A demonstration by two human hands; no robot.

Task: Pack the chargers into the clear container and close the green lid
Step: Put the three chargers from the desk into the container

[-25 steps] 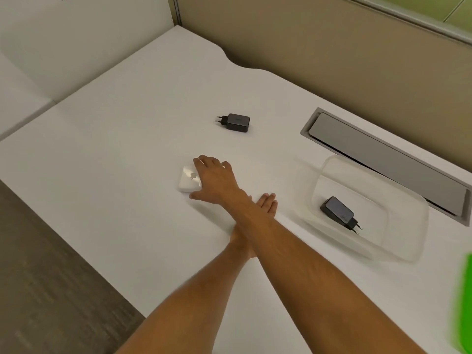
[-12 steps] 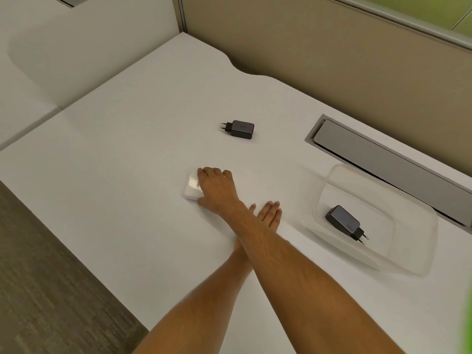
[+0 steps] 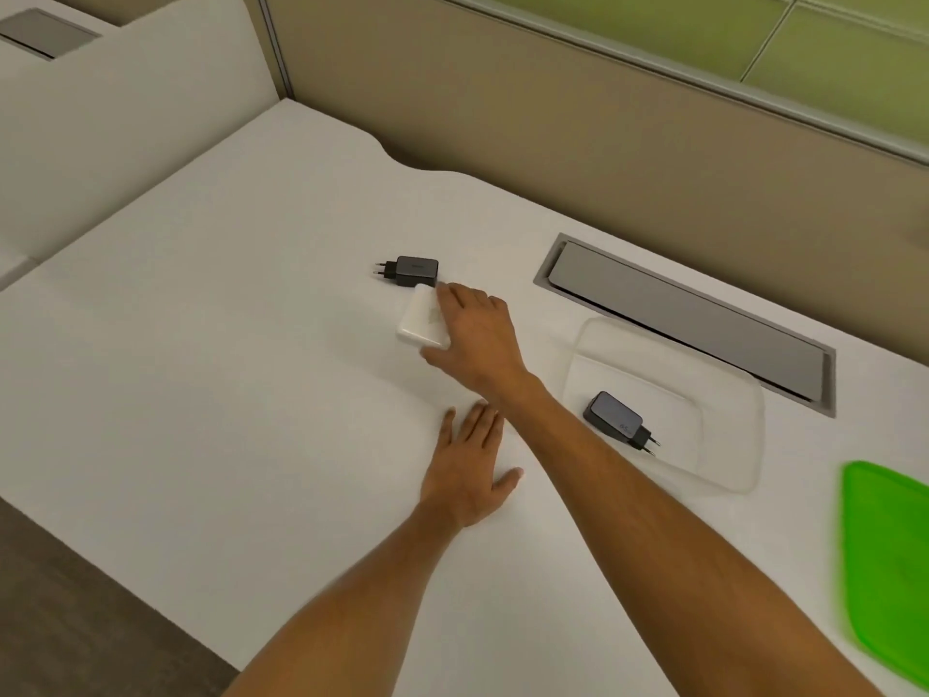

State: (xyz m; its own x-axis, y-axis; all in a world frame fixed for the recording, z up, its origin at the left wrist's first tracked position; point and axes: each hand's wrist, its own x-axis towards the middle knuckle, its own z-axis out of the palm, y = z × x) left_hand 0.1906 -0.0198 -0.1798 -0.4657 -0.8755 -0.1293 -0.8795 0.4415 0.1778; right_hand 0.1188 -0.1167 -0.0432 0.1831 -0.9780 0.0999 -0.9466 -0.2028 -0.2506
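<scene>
My right hand (image 3: 477, 339) grips a white charger (image 3: 421, 319) and holds it tilted just above the desk, its far end close to a dark grey charger (image 3: 414, 271) that lies on the desk with its plug pins pointing left. The clear container (image 3: 724, 384) stands open to the right, with another dark grey charger (image 3: 618, 417) lying inside it. The green lid (image 3: 890, 555) lies flat at the right edge of the view. My left hand (image 3: 467, 470) rests palm down on the desk, fingers spread, below my right wrist.
A grey recessed cable flap (image 3: 688, 319) is set into the white desk (image 3: 226, 344) just behind the container. A beige partition wall (image 3: 603, 143) runs along the back. The desk's front edge drops to a dark floor (image 3: 75, 621) at the lower left.
My right hand has closed on the white charger and lifted it off the desk, tilted, moving it up and to the right. My left hand is no longer crossed under the right arm.
</scene>
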